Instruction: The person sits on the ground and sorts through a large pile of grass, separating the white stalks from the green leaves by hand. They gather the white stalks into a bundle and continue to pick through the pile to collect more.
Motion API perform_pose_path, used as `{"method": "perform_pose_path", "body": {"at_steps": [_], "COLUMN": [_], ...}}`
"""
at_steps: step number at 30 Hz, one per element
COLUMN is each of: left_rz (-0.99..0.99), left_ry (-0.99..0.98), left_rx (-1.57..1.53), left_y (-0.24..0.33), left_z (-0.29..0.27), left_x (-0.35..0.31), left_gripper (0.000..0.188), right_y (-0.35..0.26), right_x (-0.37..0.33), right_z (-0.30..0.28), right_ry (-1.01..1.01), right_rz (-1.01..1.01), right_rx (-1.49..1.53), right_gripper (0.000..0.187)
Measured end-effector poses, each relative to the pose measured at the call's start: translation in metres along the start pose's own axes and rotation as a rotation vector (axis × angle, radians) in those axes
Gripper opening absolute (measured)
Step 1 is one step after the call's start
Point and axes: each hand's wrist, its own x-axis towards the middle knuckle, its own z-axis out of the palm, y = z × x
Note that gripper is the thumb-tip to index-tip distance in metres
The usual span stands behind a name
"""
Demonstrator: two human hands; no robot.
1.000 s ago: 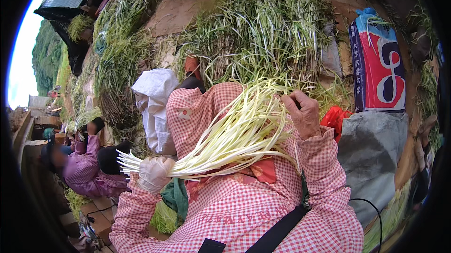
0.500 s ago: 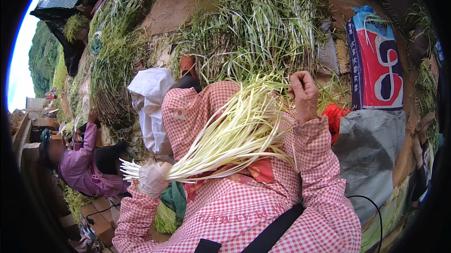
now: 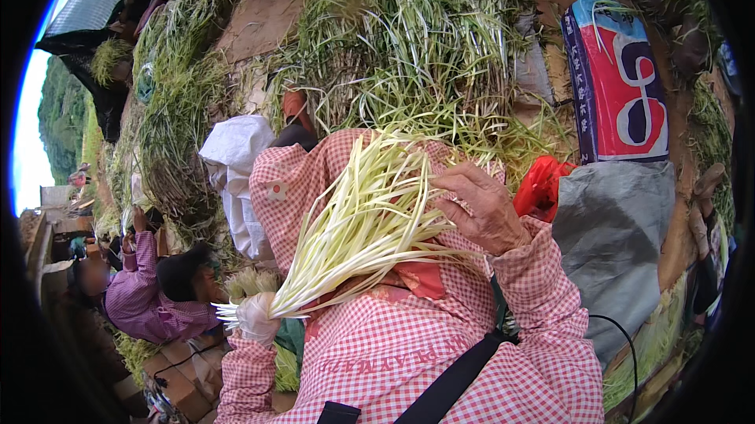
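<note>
Since the earlier frame our right hand (image 3: 484, 212) had slid a little down the leaves, fingers curled loosely against the fanned tips. We held the bunch of pale green stalks (image 3: 358, 227) across our checked lap, its long axis slanting from lower left to upper right, white root ends pointing lower left. Our gloved left hand (image 3: 255, 318) was closed around those root ends. Beyond lay heaps of greens (image 3: 409, 38), a printed sack (image 3: 617, 82) and a white bag (image 3: 236, 172).

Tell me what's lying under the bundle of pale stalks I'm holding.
Under the bundle of pale stalks shows a red-checked garment with an orange patch. What lies beneath that cloth is covered.
</note>
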Motion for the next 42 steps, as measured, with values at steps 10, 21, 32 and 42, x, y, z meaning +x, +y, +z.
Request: {"method": "perform_pose_path", "body": {"at_steps": [10,21,32,42], "left_rz": [-0.04,0.093,0.122,0.136], "left_ry": [0.05,0.098,0.064,0.077], "left_rx": [-0.043,0.179,0.27,0.268], "left_y": [0.007,-0.039,-0.036,-0.034], "left_z": [0.02,0.017,-0.014,-0.014], "left_x": [-0.011,-0.029,-0.01,-0.002], "left_gripper": [0.006,0.016,0.015,0.016], "right_y": [0.032,0.019,0.014,0.052], "right_x": [-0.034,0.03,0.051,0.032], "right_z": [0.013,-0.016,0.047,0.069], "right_ry": [-0.398,-0.039,0.045,-0.109], "right_rz": [0.246,0.183,-0.168,0.137], "right_rx": [-0.106,-0.001,-0.058,-0.091], "right_gripper": [0.025,0.022,0.016,0.02]}}
